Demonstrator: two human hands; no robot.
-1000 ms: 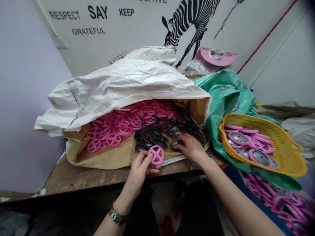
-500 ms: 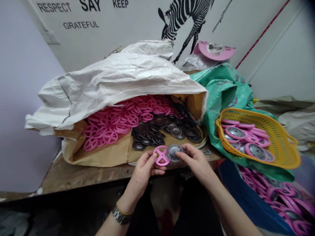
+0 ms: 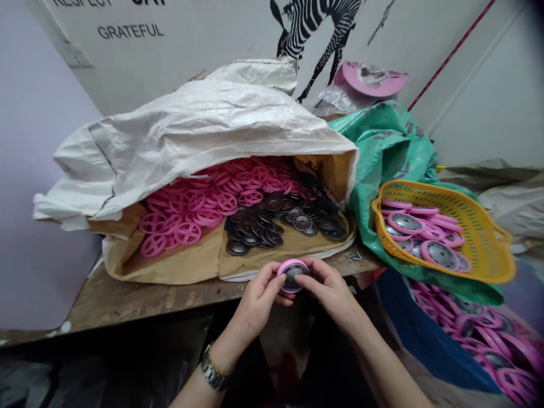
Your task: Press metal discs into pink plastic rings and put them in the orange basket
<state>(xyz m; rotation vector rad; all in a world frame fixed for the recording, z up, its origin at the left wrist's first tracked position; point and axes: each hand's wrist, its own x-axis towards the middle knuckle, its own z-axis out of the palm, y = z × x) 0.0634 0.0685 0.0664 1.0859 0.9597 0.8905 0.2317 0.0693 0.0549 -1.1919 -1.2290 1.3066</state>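
My left hand [image 3: 264,286] and my right hand [image 3: 325,283] both grip one small wheel, made of a pink plastic ring [image 3: 292,263] with a grey disc [image 3: 293,276] lying inside its rim. Both thumbs press on the face of the disc, and the other fingers curl round the back and edge. Just beyond my hands, an open white sack [image 3: 221,122] lies on its side on the bench. Inside it are a heap of pink spoked rings [image 3: 204,204] and a pile of dark grey discs [image 3: 255,229].
A yellow basket [image 3: 484,238] at right holds several pink wheels with grey discs, standing over green sacking [image 3: 378,136]. Below it, a blue container [image 3: 429,334] holds more such wheels. Small screws [image 3: 355,256] lie near the edge of the wooden bench [image 3: 140,306].
The pink ring and grey disc, held side by side before, are now together, the disc inside the ring. My hands have come closer together, and both now grip the same wheel.
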